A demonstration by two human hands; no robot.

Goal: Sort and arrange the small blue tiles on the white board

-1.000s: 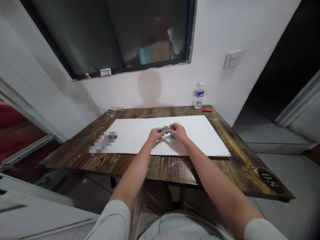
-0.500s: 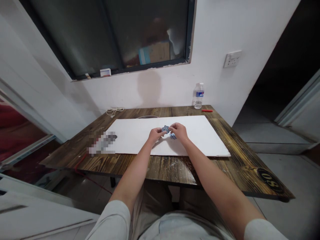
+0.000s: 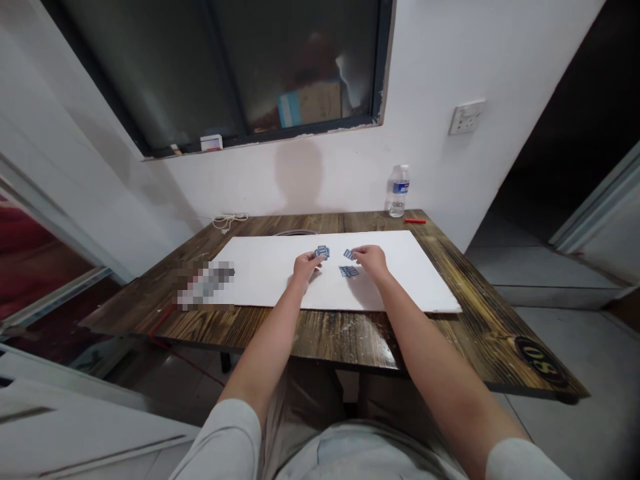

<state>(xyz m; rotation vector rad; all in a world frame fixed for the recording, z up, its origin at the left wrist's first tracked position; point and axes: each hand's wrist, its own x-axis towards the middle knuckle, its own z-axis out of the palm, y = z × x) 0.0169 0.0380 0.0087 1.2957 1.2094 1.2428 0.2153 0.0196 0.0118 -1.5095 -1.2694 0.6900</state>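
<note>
Several small blue-and-white cards (image 3: 322, 252) are fanned between the thumb and fingers of my left hand (image 3: 306, 268). To the right, my right hand (image 3: 371, 259) pinches one similar small card (image 3: 349, 254) at its edge, held apart from the fan. Below that card, a loose pile of the same small cards (image 3: 349, 271) lies on the white board (image 3: 260, 270). What is printed on the cards is too small to read.
The board lies on a dark wooden table (image 3: 320, 340). At the back right stand a water bottle (image 3: 399, 192) and a red pen (image 3: 415, 221). A white cable (image 3: 229, 220) lies at the back left. A blurred-out item (image 3: 207, 285) covers the board's left end.
My hands have moved apart. The right hand has drawn a card away from the left hand's bunch, to the right, and the pile on the board is now more exposed.
</note>
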